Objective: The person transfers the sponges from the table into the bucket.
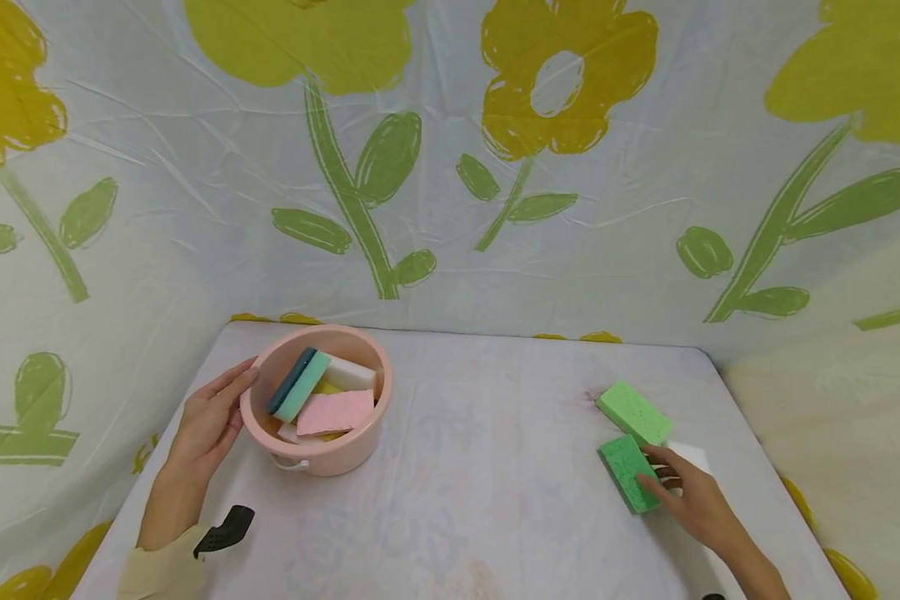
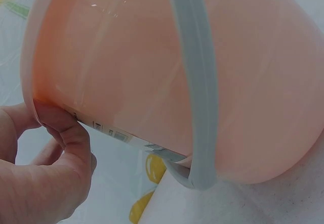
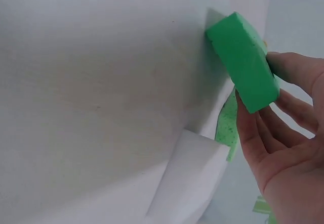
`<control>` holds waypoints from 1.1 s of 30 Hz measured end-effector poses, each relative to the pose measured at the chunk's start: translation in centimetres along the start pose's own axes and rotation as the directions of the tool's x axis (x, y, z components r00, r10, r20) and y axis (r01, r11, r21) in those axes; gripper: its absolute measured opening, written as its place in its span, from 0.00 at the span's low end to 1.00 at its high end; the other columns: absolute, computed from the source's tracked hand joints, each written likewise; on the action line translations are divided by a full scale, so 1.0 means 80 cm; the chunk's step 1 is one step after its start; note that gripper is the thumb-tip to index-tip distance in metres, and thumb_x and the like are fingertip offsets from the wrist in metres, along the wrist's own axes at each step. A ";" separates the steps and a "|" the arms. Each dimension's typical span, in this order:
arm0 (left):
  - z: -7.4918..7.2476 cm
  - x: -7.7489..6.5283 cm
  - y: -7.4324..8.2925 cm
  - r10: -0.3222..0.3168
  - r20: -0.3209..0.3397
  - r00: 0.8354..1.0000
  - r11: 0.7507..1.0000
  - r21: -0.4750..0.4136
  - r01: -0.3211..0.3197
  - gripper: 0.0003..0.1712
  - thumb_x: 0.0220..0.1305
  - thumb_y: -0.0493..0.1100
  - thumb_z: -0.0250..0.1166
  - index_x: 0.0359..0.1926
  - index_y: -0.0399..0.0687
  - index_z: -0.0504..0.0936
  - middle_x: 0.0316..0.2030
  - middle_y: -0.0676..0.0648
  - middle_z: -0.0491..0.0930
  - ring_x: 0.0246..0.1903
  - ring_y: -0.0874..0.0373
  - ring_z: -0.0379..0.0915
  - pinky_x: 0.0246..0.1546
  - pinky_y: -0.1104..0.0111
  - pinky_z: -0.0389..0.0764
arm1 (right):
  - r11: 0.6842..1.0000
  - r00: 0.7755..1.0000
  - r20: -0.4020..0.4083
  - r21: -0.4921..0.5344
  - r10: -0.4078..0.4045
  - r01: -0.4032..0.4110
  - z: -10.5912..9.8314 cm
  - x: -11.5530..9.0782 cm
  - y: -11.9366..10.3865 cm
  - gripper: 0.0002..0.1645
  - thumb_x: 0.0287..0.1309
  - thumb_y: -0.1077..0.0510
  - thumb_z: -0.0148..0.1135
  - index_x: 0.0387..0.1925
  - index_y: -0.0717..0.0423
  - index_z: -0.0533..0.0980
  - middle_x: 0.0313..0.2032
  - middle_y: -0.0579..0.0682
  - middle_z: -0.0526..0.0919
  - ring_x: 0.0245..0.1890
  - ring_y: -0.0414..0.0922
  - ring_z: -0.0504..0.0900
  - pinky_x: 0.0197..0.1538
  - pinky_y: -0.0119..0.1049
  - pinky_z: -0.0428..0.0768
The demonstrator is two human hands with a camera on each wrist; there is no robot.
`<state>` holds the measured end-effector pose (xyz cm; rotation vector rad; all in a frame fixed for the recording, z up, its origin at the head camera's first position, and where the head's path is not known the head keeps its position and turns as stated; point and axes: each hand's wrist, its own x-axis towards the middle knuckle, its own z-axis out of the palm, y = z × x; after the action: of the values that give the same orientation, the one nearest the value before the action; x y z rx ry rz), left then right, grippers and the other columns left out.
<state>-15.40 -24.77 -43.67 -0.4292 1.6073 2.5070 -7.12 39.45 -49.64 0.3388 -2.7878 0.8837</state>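
Observation:
At the left of the head view, my left hand (image 1: 204,425) grips the rim of a pink bucket (image 1: 345,454), thumb and fingers on either side of the wall, as the left wrist view also shows. Inside the bucket lie a teal sponge with a dark layer (image 1: 302,387), a pink sponge (image 1: 336,412), a white block (image 1: 350,372) and bits of yellow. Over on the right, my right hand (image 1: 693,496) pinches a dark green sponge (image 1: 628,473) between thumb and fingers. In the right wrist view that green sponge (image 3: 245,62) is tilted, close above the table.
A light green sponge (image 1: 633,412) lies just beyond the dark green one. Partly behind my right hand is a white block (image 1: 688,455). The pale table (image 1: 480,467) meets flower-printed cloth (image 1: 450,275) at its back and sides. The bucket's grey handle (image 2: 197,82) hangs down its side.

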 end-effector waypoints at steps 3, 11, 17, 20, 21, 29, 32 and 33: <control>0.000 0.000 0.000 0.002 0.003 1.000 1.000 -0.003 -0.002 0.36 0.60 0.47 0.66 0.68 0.49 0.65 0.58 0.53 0.69 0.49 0.66 0.75 0.49 0.71 0.74 | 0.999 0.999 0.026 0.013 0.034 -0.034 -0.003 0.002 0.001 0.25 0.55 0.62 0.67 0.55 0.59 0.73 0.44 0.57 0.81 0.36 0.38 0.80 0.35 0.30 0.81; -0.001 0.002 -0.001 0.004 -0.003 1.000 1.000 0.008 -0.004 0.36 0.60 0.47 0.66 0.68 0.49 0.66 0.59 0.53 0.69 0.50 0.66 0.76 0.48 0.72 0.75 | 0.993 0.990 0.094 0.033 0.108 -0.111 -0.009 0.010 -0.007 0.23 0.57 0.55 0.66 0.54 0.58 0.75 0.45 0.56 0.81 0.35 0.39 0.81 0.34 0.32 0.81; -0.002 0.002 -0.002 0.010 0.000 1.000 1.000 0.009 -0.010 0.35 0.60 0.47 0.66 0.67 0.48 0.67 0.57 0.53 0.71 0.45 0.67 0.77 0.46 0.72 0.76 | 0.985 0.982 0.134 0.088 0.134 -0.146 -0.009 0.016 -0.014 0.25 0.58 0.52 0.66 0.55 0.57 0.74 0.47 0.56 0.80 0.38 0.40 0.81 0.35 0.32 0.81; -0.003 0.002 -0.002 0.008 -0.011 1.000 1.000 0.016 -0.007 0.35 0.60 0.47 0.67 0.67 0.49 0.68 0.56 0.53 0.72 0.43 0.67 0.78 0.45 0.73 0.76 | 0.974 0.971 0.163 0.114 0.175 -0.194 -0.008 0.021 -0.016 0.27 0.57 0.50 0.65 0.56 0.56 0.72 0.48 0.57 0.79 0.39 0.40 0.81 0.35 0.32 0.81; -0.003 0.002 -0.002 0.007 -0.014 1.000 1.000 0.017 -0.007 0.35 0.59 0.47 0.67 0.67 0.49 0.68 0.56 0.53 0.72 0.43 0.67 0.78 0.45 0.73 0.76 | 0.967 0.966 0.173 0.132 0.194 -0.218 -0.008 0.023 -0.017 0.28 0.57 0.49 0.66 0.56 0.56 0.72 0.49 0.57 0.78 0.39 0.41 0.81 0.35 0.32 0.81; -0.003 0.002 -0.003 0.012 -0.011 1.000 1.000 0.013 -0.012 0.33 0.60 0.47 0.67 0.66 0.50 0.69 0.57 0.52 0.71 0.43 0.66 0.78 0.45 0.73 0.76 | 0.876 0.925 0.246 0.322 0.289 -0.359 -0.010 0.037 -0.035 0.31 0.59 0.52 0.65 0.60 0.61 0.68 0.52 0.62 0.75 0.42 0.38 0.80 0.37 0.34 0.82; -0.004 0.001 -0.003 0.014 -0.005 1.000 1.000 0.012 -0.014 0.34 0.60 0.47 0.66 0.66 0.49 0.68 0.57 0.52 0.71 0.40 0.67 0.78 0.44 0.74 0.77 | 0.837 0.911 0.272 0.377 0.309 -0.396 -0.010 0.043 -0.043 0.31 0.60 0.53 0.64 0.61 0.62 0.66 0.53 0.62 0.74 0.43 0.36 0.80 0.38 0.36 0.82; -0.004 0.001 -0.002 0.014 -0.005 1.000 1.000 0.012 -0.014 0.34 0.60 0.47 0.66 0.67 0.49 0.68 0.56 0.52 0.71 0.39 0.67 0.77 0.43 0.74 0.77 | 0.828 0.909 0.273 0.390 0.314 -0.403 -0.011 0.045 -0.046 0.32 0.60 0.53 0.64 0.61 0.62 0.66 0.53 0.62 0.74 0.43 0.36 0.80 0.38 0.36 0.83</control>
<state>-15.38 -24.97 -43.98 -0.4250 1.6327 2.5073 -9.43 36.46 -46.06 -0.0565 -2.8528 1.6672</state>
